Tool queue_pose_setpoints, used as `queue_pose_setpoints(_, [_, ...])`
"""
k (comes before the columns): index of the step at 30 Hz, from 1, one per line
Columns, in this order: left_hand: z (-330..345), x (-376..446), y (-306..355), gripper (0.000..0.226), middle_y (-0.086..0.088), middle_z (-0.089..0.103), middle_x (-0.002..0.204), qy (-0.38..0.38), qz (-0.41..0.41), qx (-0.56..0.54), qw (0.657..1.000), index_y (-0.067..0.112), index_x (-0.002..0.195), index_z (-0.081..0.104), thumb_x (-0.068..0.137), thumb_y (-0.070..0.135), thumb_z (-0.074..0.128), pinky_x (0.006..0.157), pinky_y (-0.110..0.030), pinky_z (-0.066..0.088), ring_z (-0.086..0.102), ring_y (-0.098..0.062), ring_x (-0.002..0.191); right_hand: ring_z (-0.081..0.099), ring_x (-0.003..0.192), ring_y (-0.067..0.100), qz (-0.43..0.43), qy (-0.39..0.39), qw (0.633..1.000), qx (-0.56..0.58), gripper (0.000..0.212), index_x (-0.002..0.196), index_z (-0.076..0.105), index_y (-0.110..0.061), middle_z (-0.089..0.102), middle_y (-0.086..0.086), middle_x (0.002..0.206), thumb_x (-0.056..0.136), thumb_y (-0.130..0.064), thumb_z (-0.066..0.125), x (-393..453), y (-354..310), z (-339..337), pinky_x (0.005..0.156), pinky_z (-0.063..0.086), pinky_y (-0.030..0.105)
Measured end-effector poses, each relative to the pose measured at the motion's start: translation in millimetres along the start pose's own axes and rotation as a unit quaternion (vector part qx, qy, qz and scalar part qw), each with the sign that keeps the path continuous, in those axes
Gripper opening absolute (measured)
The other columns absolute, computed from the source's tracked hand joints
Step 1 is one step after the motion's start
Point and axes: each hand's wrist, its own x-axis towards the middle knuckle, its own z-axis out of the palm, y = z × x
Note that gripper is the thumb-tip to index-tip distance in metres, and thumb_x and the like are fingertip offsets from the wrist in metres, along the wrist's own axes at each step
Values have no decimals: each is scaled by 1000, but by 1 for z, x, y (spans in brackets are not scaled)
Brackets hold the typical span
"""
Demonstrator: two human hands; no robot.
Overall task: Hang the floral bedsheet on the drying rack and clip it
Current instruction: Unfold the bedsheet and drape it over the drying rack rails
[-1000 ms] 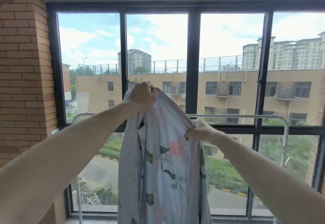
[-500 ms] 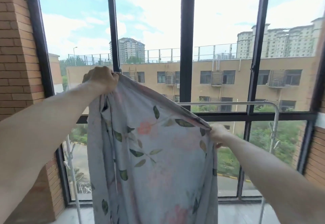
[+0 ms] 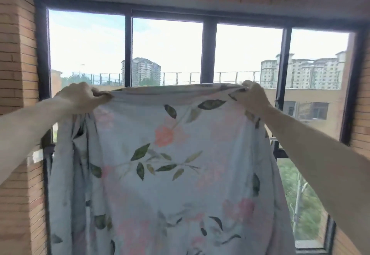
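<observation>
Brick walls and a dark-framed window fill the background, with apartment blocks beyond the glass. Starting from what we are holding: the floral bedsheet is spread wide in front of us, its top edge stretched nearly level between our two hands and the rest falling straight down past the bottom of the view. Our left hand grips the top edge at one end, fingers curled round a bunched fold; our right hand pinches and curls round the other end at about the same height. Both are closed tight on cloth — neither is free.

What the coming move turns on, as we judge it, is how this edge sits against the rail. Only a short stretch of the drying rack shows, a pale bar just beside our right forearm (the sheet hides the rest). That bar lies lower than our hands and farther from us than the cloth, and it seems to run left to right — the same way as the sheet's stretched edge. So the long axis already looks matched; we would guess the edge needs to go forward and down over the rail, both hands moving together, neither clearly nearer to it. No clips are in view, so the clipping is not yet begun.
</observation>
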Motion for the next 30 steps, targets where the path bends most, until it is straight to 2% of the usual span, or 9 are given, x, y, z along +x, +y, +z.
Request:
queue_pose_setpoints(3, [-5,-6,6,92,-7,67,68,-24,-14,-20,999,22,74,66,48,104,34,59,-32,39,61,-25,67,64,76,15,19,-196,977,-77,43,94,62,-17,67,0,87,77,-51,84,-21,29,21,66,51,23])
queue_pose_setpoints(7, [-2,-6,6,81,-5,53,61,-36,-27,-31,999,14,67,58,71,94,47,59,-31,32,49,-23,60,62,62,15,28,-190,978,-84,49,82,71,-22,69,-4,70,69,-70,76,-31,63,36,55,45,26])
queue_pose_setpoints(11, [2,-2,13,79,-2,46,58,-32,-19,-35,999,17,64,47,66,96,42,59,-31,31,45,-21,58,53,61,17,83,-219,970,-60,57,61,64,-18,62,-2,62,86,-70,62,-38,71,44,57,41,30])
queue_pose_setpoints(14, [8,1,24,72,-4,41,58,-35,0,-47,998,16,66,48,83,85,49,58,-31,30,41,-21,56,63,76,17,163,-286,943,-47,52,85,70,-17,70,1,84,95,-65,53,-43,80,51,66,51,29])
queue_pose_setpoints(17, [16,2,47,68,1,29,54,-49,38,-82,995,21,56,34,88,76,58,54,-30,23,28,-17,49,69,98,18,211,-349,912,-54,38,119,64,-17,67,4,119,100,-48,53,-54,102,70,79,58,35])
queue_pose_setpoints(20, [20,3,68,63,6,23,48,-54,63,-107,991,23,55,30,95,61,61,48,-27,19,20,-13,41,72,100,17,215,-392,889,-95,36,126,60,-17,62,4,131,99,-30,40,-74,103,98,87,58,39])
queue_pose_setpoints(24, [22,6,86,61,6,23,45,-60,82,-115,988,22,53,30,100,50,57,43,-24,21,21,-13,38,63,98,21,156,-402,890,-146,41,118,69,-14,68,8,122,99,-39,41,-109,66,140,82,51,35])
queue_pose_setpoints(27, [23,7,94,61,5,23,46,-57,78,-109,989,23,52,28,100,46,57,47,-26,23,21,-14,39,60,100,23,96,-403,908,-62,77,106,72,-12,69,1,108,64,-64,35,-133,28,161,88,48,38])
queue_pose_setpoints(30, [22,5,103,61,6,24,43,-54,74,-94,991,23,49,31,101,43,56,44,-24,25,23,-14,38,54,86,25,96,-378,914,113,43,88,67,-13,63,4,90,65,-40,43,-141,-1,194,82,46,49])
